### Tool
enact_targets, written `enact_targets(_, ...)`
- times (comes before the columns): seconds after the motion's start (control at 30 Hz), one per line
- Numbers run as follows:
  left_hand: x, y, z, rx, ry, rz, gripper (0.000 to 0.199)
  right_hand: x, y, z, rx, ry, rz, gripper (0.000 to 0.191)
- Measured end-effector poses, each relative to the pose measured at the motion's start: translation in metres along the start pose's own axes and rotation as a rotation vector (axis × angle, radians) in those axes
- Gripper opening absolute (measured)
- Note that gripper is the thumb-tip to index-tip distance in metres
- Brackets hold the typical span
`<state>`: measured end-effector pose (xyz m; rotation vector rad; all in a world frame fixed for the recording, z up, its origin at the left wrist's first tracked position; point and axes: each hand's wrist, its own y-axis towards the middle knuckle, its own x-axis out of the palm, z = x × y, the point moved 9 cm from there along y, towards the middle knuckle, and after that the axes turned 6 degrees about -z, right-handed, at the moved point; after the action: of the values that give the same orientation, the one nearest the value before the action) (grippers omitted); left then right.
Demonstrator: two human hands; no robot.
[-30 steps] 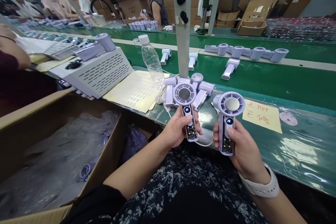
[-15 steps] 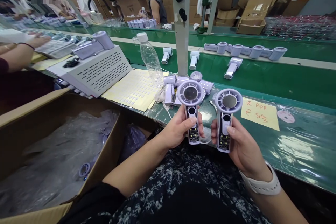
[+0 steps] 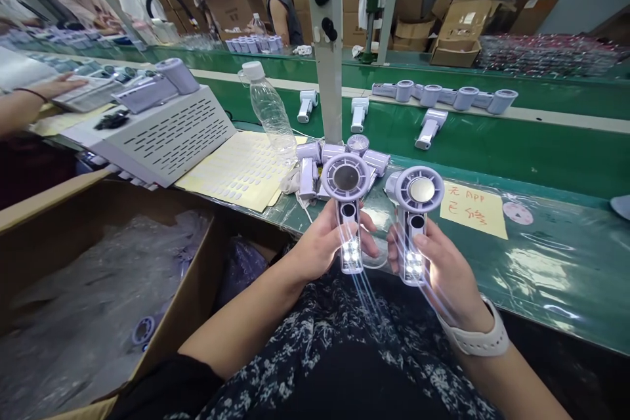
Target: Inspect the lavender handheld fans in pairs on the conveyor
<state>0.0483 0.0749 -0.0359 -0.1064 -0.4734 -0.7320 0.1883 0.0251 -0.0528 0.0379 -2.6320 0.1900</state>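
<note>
Bench (image 3: 551, 262) glossy green, cartons (image 3: 460, 23) beyond, left hand (image 3: 319, 243) around one fan (image 3: 348, 210), right hand (image 3: 450, 269) around second fan (image 3: 417, 222).

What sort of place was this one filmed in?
Probably a factory assembly line: a row of lilac handheld fans lies along a long green worktop, a co-worker is at the far side, and cardboard boxes are piled behind.

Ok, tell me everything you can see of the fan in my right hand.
The fan is pale lilac and looks like plastic. Its round head has spokes about a shiny disc, with a short barrel behind. On the handle sit a dark, round display and, below it, glaring white lights. It is held roughly upright, face toward the camera, left of the yellow note in the picture. The right hand's grip wraps the handle, thumb on the front.
</note>
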Motion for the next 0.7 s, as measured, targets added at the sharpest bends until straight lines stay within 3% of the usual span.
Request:
enact_targets(0.1,-0.001,0.000,-0.002,-0.040,0.019,0.037,0.049,-0.002,-0.001,0.007,0.087,0.094,0.042,0.038)
enact_targets(0.27,-0.002,0.000,-0.004,-0.025,0.022,0.091,0.062,-0.011,0.000,0.012,0.086,0.057,0.134,0.048)
enact_targets(0.37,-0.003,0.000,-0.006,-0.029,-0.040,0.095,0.052,-0.006,0.004,0.011,0.101,0.070,0.026,0.049)
enact_targets(0.43,0.000,-0.002,-0.004,-0.037,-0.061,0.066,0.049,0.003,0.005,0.005,0.098,0.095,-0.102,0.059)
enact_targets(0.5,0.008,-0.004,0.002,-0.050,-0.058,0.024,0.050,0.006,0.002,-0.003,0.066,0.099,-0.142,0.065)
enact_targets(0.63,0.031,-0.014,0.021,-0.069,0.004,-0.031,0.041,-0.005,-0.009,-0.019,-0.009,0.066,0.075,0.053)
enact_targets(0.7,0.040,-0.019,0.030,-0.069,0.053,-0.030,0.040,0.000,-0.014,-0.025,-0.037,0.074,0.098,0.048)
